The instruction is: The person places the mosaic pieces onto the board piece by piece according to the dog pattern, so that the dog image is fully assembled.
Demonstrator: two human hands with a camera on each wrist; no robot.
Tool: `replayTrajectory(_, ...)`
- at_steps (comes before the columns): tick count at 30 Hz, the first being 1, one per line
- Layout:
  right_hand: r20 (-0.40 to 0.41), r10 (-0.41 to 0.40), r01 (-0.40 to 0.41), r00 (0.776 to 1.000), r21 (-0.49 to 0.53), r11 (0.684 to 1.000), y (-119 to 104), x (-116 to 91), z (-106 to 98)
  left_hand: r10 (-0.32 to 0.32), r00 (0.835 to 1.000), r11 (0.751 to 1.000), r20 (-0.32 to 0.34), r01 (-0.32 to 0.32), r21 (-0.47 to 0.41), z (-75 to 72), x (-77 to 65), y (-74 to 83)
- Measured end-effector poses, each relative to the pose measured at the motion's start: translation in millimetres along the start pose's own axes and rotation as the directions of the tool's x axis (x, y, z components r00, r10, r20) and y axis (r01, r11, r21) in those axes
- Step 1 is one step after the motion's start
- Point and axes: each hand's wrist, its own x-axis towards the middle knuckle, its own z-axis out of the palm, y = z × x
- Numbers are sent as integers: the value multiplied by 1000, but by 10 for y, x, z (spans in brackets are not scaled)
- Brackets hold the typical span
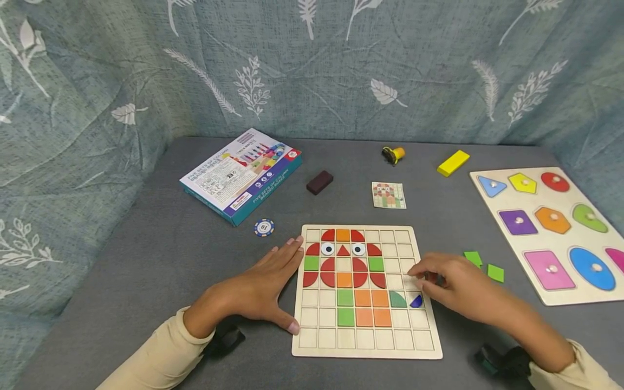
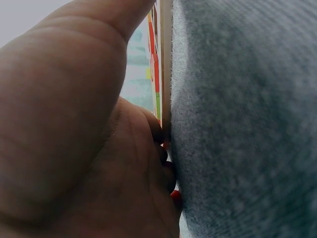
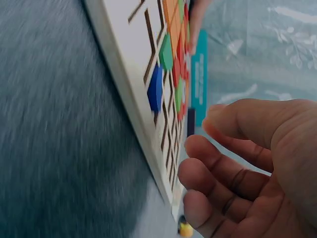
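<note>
A wooden grid board [image 1: 346, 338] lies on the table, filled partly with red, orange and green tiles around two eye tiles. My left hand [image 1: 258, 284] rests along its left edge, fingertips at the upper corner and thumb near the lower one. Over the right edge hovers my right hand [image 1: 453, 276], its fingers loosely bent with nothing between them in the right wrist view. Just below those fingertips sits a blue semicircular tile [image 1: 416, 301], tilted across its square. A dark green quarter-circle tile [image 1: 397, 299] lies in the square to its left.
Two loose green square tiles [image 1: 495, 273] lie right of my right hand, before a knobbed shape puzzle [image 1: 517, 187]. Behind the board are a picture card [image 1: 388, 195], a dark brown block [image 1: 319, 182], a yellow block [image 1: 453, 163], a poker chip [image 1: 264, 227] and a box [image 1: 244, 176].
</note>
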Motion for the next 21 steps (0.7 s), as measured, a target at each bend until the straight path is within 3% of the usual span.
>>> replayTrajectory(10,-91,54,-63,994,-90,994,217,-166,-232,4,1000,1000,-4,-4,5,13,-5,-12)
replayTrajectory(21,-174,124,-153,977,-166,974,653,-246,-401,-5,1000,1000,-9,5,9,6,-1,4)
